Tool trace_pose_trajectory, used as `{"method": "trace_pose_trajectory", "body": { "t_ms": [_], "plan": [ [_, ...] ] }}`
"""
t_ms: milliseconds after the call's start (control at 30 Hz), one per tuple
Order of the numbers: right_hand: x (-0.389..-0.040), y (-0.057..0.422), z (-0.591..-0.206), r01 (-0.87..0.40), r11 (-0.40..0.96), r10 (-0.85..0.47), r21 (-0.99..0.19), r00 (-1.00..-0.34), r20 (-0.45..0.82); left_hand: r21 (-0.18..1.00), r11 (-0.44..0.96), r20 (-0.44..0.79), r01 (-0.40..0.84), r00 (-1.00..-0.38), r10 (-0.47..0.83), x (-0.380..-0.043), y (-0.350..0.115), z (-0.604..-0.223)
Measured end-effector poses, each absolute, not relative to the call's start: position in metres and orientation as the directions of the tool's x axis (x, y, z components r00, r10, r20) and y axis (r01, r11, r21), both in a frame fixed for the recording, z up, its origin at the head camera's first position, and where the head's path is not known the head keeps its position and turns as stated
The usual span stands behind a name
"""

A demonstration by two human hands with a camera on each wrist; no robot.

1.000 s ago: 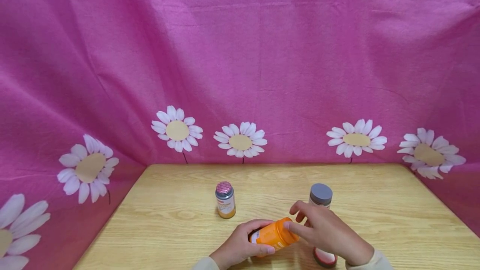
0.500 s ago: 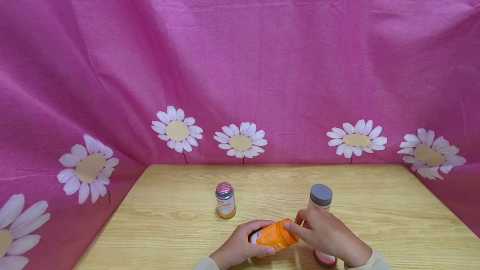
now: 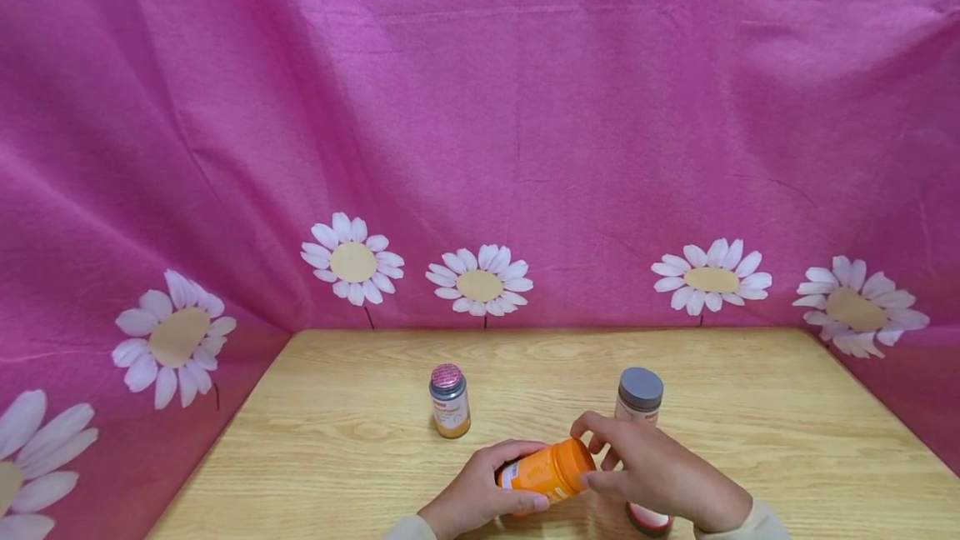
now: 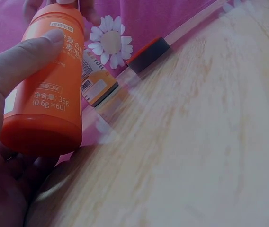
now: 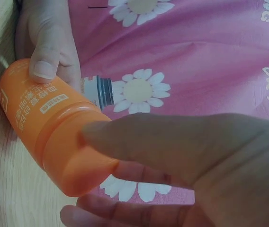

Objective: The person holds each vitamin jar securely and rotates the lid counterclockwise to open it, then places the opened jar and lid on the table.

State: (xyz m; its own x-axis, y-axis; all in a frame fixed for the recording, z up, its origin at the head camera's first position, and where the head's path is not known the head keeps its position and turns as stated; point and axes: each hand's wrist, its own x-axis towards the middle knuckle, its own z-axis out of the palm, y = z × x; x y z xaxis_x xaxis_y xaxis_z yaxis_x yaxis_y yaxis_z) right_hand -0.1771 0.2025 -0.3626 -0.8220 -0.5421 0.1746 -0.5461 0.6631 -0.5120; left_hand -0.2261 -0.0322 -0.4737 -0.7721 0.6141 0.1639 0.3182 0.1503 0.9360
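Your left hand (image 3: pixel 476 486) is wrapped round the orange bottle (image 3: pixel 543 473), which leans on a slant near the front of the wood table (image 3: pixel 315 465) with its orange top (image 3: pixel 576 463) toward your right hand (image 3: pixel 663 465). Your right thumb and bent fingers are around that top, but I can't tell if they pinch it tight. A small bottle with a shiny pink top (image 3: pixel 450 411) stands farther back, and your right hand partly hides a bottle with a grey lid (image 3: pixel 641 390).
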Motion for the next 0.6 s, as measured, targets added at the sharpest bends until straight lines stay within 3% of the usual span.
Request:
{"method": "trace_pose_trajectory", "body": {
  "t_ms": [300,600],
  "plan": [
    [-0.1758,0.1996,-0.3617,-0.583,0.644,-0.562,-0.496,-0.800,0.211,0.936,0.157,0.153,0.314,-0.765,0.625,-0.2269,-0.0323,-0.4739],
    [-0.1752,0.1966,-0.3630,-0.511,0.692,-0.461,-0.511,-0.856,0.232,0.946,0.133,0.149,0.294,-0.764,0.628,-0.2227,-0.0325,-0.4656]
  ]
}}
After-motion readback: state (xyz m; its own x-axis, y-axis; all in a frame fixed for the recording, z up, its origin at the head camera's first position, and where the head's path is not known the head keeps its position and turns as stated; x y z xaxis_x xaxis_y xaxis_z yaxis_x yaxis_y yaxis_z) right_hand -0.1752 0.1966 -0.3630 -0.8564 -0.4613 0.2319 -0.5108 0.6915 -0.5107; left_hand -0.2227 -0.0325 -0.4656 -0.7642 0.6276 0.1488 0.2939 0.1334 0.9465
